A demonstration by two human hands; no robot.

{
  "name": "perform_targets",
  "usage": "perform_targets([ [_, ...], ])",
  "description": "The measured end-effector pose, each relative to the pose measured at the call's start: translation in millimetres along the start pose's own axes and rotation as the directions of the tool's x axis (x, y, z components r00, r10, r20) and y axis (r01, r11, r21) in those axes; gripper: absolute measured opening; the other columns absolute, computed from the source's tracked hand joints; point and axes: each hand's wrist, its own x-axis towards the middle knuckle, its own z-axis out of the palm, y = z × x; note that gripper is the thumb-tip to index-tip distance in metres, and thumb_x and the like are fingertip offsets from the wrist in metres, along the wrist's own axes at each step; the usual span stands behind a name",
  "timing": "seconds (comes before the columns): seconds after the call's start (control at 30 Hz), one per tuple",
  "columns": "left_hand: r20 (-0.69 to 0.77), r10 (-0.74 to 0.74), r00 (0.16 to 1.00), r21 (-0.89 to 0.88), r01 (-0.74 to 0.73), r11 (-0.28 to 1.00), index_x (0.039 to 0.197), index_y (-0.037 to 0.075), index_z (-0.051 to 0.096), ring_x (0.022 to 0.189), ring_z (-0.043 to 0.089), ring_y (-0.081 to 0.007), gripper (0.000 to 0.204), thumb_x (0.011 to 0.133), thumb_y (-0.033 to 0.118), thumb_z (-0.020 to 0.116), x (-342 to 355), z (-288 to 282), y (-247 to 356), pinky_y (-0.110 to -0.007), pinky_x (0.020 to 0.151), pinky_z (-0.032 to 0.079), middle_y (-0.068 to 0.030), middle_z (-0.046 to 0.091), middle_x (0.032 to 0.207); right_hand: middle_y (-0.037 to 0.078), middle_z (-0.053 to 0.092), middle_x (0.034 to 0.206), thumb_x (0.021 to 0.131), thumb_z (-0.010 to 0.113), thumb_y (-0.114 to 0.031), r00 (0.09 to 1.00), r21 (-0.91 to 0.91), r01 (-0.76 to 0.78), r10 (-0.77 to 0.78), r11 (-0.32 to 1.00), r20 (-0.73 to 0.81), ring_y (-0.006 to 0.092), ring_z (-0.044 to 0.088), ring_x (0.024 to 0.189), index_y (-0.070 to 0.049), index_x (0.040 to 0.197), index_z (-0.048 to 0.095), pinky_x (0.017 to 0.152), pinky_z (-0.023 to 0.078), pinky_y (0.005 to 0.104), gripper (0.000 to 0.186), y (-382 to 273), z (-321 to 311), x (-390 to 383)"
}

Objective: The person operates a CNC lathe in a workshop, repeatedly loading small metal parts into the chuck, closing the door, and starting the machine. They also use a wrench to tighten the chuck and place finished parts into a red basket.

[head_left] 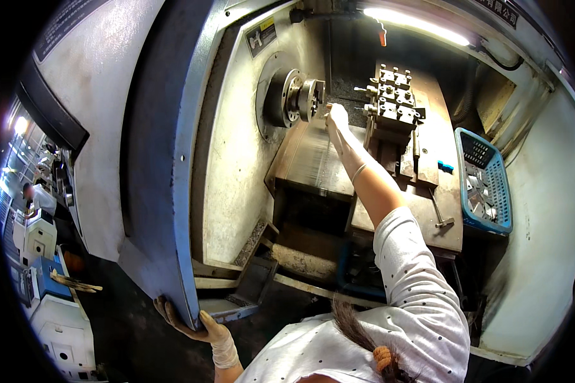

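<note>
My left hand (216, 335), in a pale glove with darkened fingertips, grips the lower corner of the blue-edged lathe door (183, 223), thumb on one side and fingers on the other. My right arm stretches into the lathe. Just right of the round metal chuck (309, 100), my right hand (337, 117) is closed with its fingertips toward the chuck's face. Whatever those fingers hold is too small to make out. A block of tool holders with several bolts (396, 96) stands close to the right of that hand.
A blue plastic basket (505, 207) with metal parts sits on the right. A T-handled wrench (439, 214) and a small blue item (445, 166) lie on the slide plate. A lamp (418, 25) lights the enclosure. At far left, a person (43, 199) is among other machines.
</note>
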Motion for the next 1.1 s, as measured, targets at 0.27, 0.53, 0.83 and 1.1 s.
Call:
perform_targets([
  [0.27,0.024,-0.073,0.997,-0.004,0.073,0.997,0.118,-0.006,0.031,0.116,0.028,-0.0337,0.052,0.079,0.025,0.041,-14,-12,-13,-0.045,0.096,0.019,-0.0212,0.031,0.123,0.008,0.052,0.060,0.084,0.037,-0.018,0.978,0.106,0.059,-0.036,0.993,-0.208,0.0152,0.050,0.049,-0.002,0.078,0.051,0.046,0.040,0.0277,0.022,-9,39,-14],
  [0.53,0.011,-0.060,0.998,0.009,0.060,0.998,0.119,-0.005,0.032,0.116,0.028,-0.0338,0.052,0.079,0.027,0.040,-9,-8,-7,-0.045,0.096,0.020,-0.0215,0.031,0.124,0.012,0.052,0.061,0.084,0.038,-0.018,0.989,0.069,0.041,-0.031,0.997,-0.146,0.0204,0.052,0.052,-0.002,0.077,0.051,0.050,0.042,0.0317,0.022,-7,32,-12],
  [0.83,0.016,-0.043,0.999,0.098,0.041,0.994,0.120,-0.003,0.030,0.116,0.028,-0.0352,0.052,0.081,0.032,0.031,-17,-12,-14,-0.050,0.095,0.021,-0.0205,0.030,0.124,0.018,0.056,0.075,0.082,0.040,-0.024,0.985,-0.334,0.155,-0.172,0.930,-0.022,0.0329,0.054,0.075,-0.002,0.079,0.051,0.066,0.041,0.0380,0.024,-13,23,-9],
  [1.1,-0.204,0.584,0.786,0.718,-0.286,0.635,0.113,-0.005,0.033,0.114,0.032,-0.0316,0.040,0.084,0.022,0.029,8,-15,1,-0.046,0.098,0.020,-0.0209,0.036,0.116,0.016,0.054,0.067,0.088,0.030,-0.021,0.995,-0.398,0.096,-0.076,0.913,0.066,0.0248,0.055,0.048,0.000,0.094,0.039,0.040,0.044,0.0331,0.024,-8,18,-34],
])
